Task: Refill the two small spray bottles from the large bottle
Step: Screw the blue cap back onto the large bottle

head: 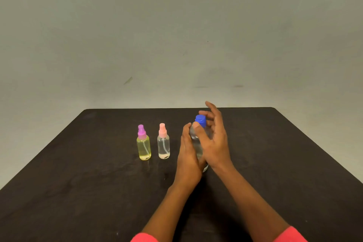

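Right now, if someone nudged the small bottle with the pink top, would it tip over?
Probably: the pink-topped spray bottle is tall and narrow on the table. It likely feels light, seeming nearly empty. Once down, its round body might roll.

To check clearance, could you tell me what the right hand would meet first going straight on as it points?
Probably nothing: the right hand points away beside the blue plastic cap of the large clear bottle, toward the dark table's far edge; depth is unclear.
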Tool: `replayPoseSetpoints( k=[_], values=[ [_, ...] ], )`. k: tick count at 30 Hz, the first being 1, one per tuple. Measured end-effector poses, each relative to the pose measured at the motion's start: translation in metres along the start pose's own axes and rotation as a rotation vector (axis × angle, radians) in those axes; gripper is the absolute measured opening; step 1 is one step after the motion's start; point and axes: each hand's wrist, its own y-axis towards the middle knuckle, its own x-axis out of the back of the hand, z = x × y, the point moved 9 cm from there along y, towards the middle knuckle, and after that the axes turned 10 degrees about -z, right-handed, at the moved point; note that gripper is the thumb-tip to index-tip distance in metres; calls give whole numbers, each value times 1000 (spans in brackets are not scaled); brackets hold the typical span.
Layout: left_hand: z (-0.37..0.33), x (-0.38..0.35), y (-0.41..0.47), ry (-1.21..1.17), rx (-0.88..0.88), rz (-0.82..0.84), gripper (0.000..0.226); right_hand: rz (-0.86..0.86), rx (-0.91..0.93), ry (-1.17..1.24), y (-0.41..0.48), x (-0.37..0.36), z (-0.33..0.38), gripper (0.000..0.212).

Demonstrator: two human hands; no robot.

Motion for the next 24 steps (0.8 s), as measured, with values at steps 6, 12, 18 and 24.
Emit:
replayPoseSetpoints(
  k=[6,12,18,24],
  values=[
    [4,-5,2,4,-49,26,83,-39,40,0,2,6,1,30],
    [1,-4,2,-46,-21,24,62,-120,-58,-82,2,5,-4,44],
    [4,-4,0,32,-52,26,80,24,111,2,-5,4,6,39],
    [9,-6,3,-33,-23,27,66,-75,46,-73,2,4,0,30]
  ],
)
